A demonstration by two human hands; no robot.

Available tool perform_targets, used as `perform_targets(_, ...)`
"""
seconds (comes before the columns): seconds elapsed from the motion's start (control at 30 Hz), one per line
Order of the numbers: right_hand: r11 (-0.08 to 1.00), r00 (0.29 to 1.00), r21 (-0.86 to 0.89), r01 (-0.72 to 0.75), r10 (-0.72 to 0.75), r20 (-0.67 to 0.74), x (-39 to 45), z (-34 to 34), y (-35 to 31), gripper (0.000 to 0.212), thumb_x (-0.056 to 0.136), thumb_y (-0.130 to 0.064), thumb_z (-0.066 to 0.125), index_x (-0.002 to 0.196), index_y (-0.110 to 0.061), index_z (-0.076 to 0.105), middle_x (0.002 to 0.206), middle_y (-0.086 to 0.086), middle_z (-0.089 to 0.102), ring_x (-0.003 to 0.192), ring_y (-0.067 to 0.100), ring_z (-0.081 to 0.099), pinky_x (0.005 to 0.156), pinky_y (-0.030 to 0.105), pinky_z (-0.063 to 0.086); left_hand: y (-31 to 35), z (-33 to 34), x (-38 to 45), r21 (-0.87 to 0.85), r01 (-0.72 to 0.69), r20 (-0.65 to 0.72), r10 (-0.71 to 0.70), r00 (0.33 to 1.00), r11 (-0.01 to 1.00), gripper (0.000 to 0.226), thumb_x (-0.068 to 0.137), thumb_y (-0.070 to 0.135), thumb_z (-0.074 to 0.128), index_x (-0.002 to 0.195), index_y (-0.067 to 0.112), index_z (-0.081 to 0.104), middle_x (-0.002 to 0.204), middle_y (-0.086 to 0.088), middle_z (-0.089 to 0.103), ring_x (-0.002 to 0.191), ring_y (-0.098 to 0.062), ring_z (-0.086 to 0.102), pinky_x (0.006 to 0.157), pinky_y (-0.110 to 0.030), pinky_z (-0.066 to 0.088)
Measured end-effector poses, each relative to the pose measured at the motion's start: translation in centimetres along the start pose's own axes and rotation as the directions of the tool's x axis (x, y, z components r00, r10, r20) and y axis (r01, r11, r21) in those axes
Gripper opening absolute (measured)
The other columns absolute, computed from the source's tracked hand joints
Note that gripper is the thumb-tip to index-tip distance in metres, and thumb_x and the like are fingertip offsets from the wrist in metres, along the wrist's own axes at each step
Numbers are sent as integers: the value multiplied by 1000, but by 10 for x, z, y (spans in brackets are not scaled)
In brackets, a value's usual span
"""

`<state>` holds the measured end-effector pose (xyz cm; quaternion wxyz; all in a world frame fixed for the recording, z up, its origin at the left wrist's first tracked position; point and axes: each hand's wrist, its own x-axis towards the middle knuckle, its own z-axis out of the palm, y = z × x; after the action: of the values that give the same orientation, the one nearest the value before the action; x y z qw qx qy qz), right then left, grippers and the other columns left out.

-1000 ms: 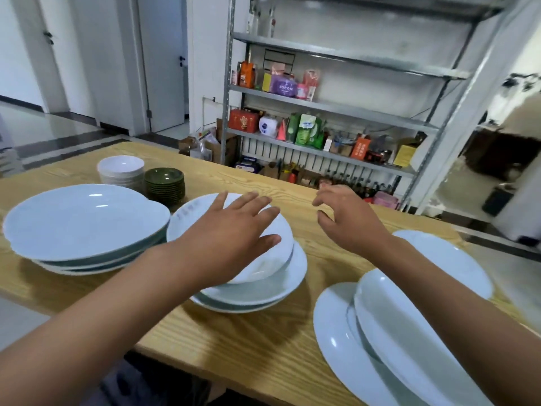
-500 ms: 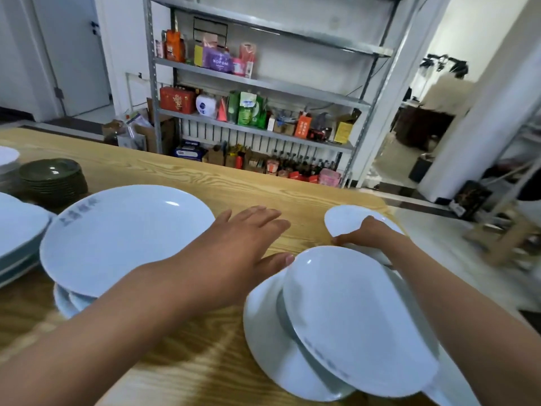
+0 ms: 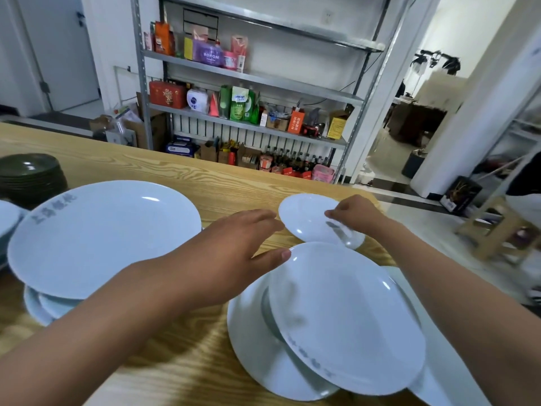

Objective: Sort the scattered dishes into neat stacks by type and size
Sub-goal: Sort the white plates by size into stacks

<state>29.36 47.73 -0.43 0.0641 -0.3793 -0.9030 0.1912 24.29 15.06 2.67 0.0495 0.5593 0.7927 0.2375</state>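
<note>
My right hand (image 3: 355, 215) pinches the rim of a small white plate (image 3: 304, 216) and holds it tilted above the wooden table (image 3: 181, 177) at the far right. My left hand (image 3: 234, 250) hovers open with straight fingers, its thumb tip at the rim of a large white plate (image 3: 345, 317). That plate lies tilted on other large white plates (image 3: 251, 335) at the near right. A stack of white plates with a large printed one on top (image 3: 102, 235) stands at the left. Dark green small dishes (image 3: 29, 174) are stacked at the far left.
A metal shelf rack (image 3: 248, 83) full of packets, boxes and bottles stands behind the table. The table's right end is just beyond the plates, with a wooden stool (image 3: 494, 230) on the floor past it. A white pillar (image 3: 480, 112) rises at the right.
My view has swung right. My right hand reached the small plate, took hold of it and lifted its edge off the table. My left hand moved from the left stack over to the right plates.
</note>
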Motion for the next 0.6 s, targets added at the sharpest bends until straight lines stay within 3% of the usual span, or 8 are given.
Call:
perform_targets(0.07,985,996,170,-13,28,-86,6,5,5,31,84,-35,72,97,-7,71,94,5,67,97,26,62,75,29,45,0,3,4,-50,21,-5,-22,1000,999,57,88,61,37,140,38,37,148,23,29,135,2,25,107,-20,23)
perform_targets(0.13,973,985,205,-106,132,-115,8,9,7,63,78,-45,75,125,-7,58,129,9,58,118,28,54,89,34,45,5,4,7,-217,86,6,-87,996,972,54,87,61,40,137,41,40,139,26,37,124,4,38,103,-23,31)
perform_targets(0.17,955,975,225,-193,213,-67,7,11,6,80,73,-54,75,132,-5,51,134,10,53,120,29,52,89,36,45,8,5,9,-308,118,10,-121,993,944,49,88,59,43,134,43,42,132,27,42,115,6,43,97,-22,34)
perform_targets(0.23,929,950,201,-311,308,48,8,15,3,95,66,-67,74,131,-3,47,129,10,54,111,30,55,81,36,45,12,5,19,-472,184,31,-192,981,862,38,92,50,47,129,40,49,119,25,50,101,7,49,86,-22,39)
perform_targets(0.3,939,948,136,-316,305,94,13,15,-1,91,65,-66,75,125,-3,49,120,9,57,99,28,55,74,34,44,10,7,37,-543,253,49,-270,962,801,28,95,40,49,121,32,56,115,17,58,100,-4,57,81,-24,44)
perform_targets(0.4,949,956,130,-289,279,92,19,14,-10,75,68,-54,80,114,-3,49,105,7,55,90,26,53,69,34,43,4,12,70,-523,415,115,-420,900,744,7,97,22,47,96,20,53,94,2,53,84,-17,48,62,-22,36)
perform_targets(0.47,937,953,183,-299,282,112,23,13,-15,67,68,-44,84,107,-5,47,102,6,54,89,26,54,70,36,46,0,22,88,-480,562,201,-540,818,674,14,95,10,42,83,10,48,82,-3,45,77,-20,41,55,-25,32)
perform_targets(0.6,922,940,198,-333,309,143,32,13,-18,62,68,-34,86,105,-3,47,106,10,55,97,31,57,76,39,50,-2,45,116,-436,710,319,-643,696,552,18,99,8,37,103,4,53,104,-9,49,94,-20,40,81,-28,36)
